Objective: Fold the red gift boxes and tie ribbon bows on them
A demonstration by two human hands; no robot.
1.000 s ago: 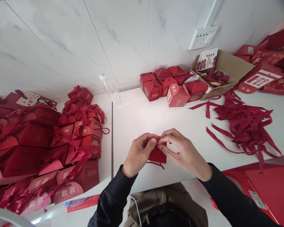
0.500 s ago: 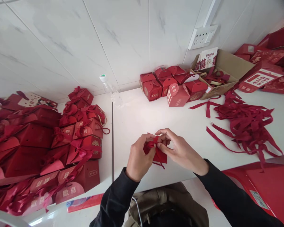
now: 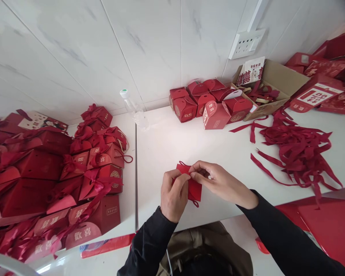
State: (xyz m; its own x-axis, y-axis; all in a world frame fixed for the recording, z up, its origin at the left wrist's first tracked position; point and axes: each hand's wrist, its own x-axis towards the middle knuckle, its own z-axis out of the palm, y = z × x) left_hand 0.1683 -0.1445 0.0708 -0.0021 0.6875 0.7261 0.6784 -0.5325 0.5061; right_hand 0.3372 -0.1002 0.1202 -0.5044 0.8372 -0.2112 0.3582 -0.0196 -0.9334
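A small red gift box [image 3: 196, 188] with thin cord loops at two ends sits on the white table in front of me. My left hand [image 3: 174, 195] is closed at its top, thumb and fingers pinching red ribbon on the box. From the other side my right hand [image 3: 214, 178] pinches at the same spot, its fingertips meeting those of the left. The fingers hide most of the ribbon, so its knot or loops cannot be made out.
Ribbon-tied red boxes [image 3: 100, 188] are piled at the left. Against the wall stand a clear bottle [image 3: 135, 111], several red boxes without bows [image 3: 215, 115] and an open carton [image 3: 290, 82]. Loose ribbons [image 3: 299, 149] lie heaped at right, above a red plastic stool or bin [image 3: 330, 226].
My left hand has shifted slightly right and turned more palm-down over the box. The right hand has lowered a little. More of the box and its far cord loop shows.
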